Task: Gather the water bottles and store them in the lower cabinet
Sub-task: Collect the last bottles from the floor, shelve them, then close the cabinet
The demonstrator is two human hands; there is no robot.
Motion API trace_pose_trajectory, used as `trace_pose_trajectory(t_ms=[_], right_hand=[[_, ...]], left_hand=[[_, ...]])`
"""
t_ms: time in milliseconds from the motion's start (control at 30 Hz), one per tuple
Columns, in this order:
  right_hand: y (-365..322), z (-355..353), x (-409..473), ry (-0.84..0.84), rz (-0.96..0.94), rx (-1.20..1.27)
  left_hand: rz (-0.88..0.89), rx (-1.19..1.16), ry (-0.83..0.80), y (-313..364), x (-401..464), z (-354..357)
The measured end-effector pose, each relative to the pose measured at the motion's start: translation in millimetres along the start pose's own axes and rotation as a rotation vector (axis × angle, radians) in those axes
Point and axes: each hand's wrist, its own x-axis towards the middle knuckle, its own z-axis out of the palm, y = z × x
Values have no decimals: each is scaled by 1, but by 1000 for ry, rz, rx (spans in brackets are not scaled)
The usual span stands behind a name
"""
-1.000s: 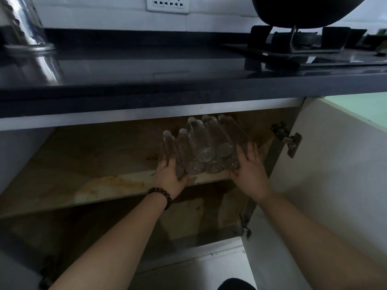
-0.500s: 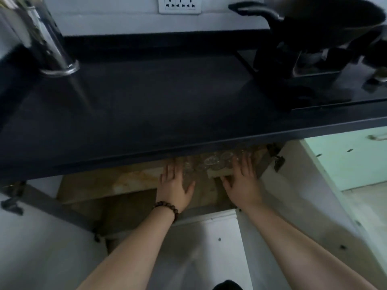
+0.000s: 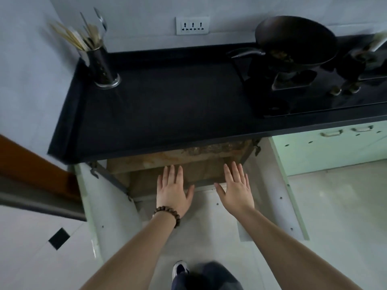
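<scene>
Below our head camera the black countertop fills most of the view, running from the left wall to the hob on the right. Under its front edge the lower cabinet stands open, with its left door and right door swung out toward us, pale inner faces showing. Only the front strip of the stained brown shelf can be seen; the counter's overhang hides the rest, so we cannot see the water bottles from here and cannot tell where they lie. On the hob a dark wok sits on its burner stand, handle pointing left. At the back left corner of the counter a metal utensil holder stands upright, chopsticks and spoons fanning out of its top. A white wall socket is fixed to the wall above the counter.

Our left hand hovers palm down in front of the cabinet opening, fingers straight and slightly spread, thumb out to the side, holding nothing. Our right hand hangs beside it, well apart, likewise flat with fingers spread and nothing in its grasp. A brown bead bracelet circles the left wrist.
</scene>
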Motion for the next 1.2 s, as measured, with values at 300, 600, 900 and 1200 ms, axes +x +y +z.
trace_pose_trajectory(t_ms=[300, 600, 900, 1200], right_hand=[[-7, -13, -51, -11, -82, -13], [-8, 23, -95, -163, -231, -102], [-58, 45, -99, -186, -326, -176], [-74, 64, -101, -195, -257, -184]], left_hand=[[-161, -32, 57, -21, -79, -2], [-538, -138, 162, -87, -176, 19], [-556, -438, -52, -167, -195, 30], [-346, -383, -125, -165, -185, 40]])
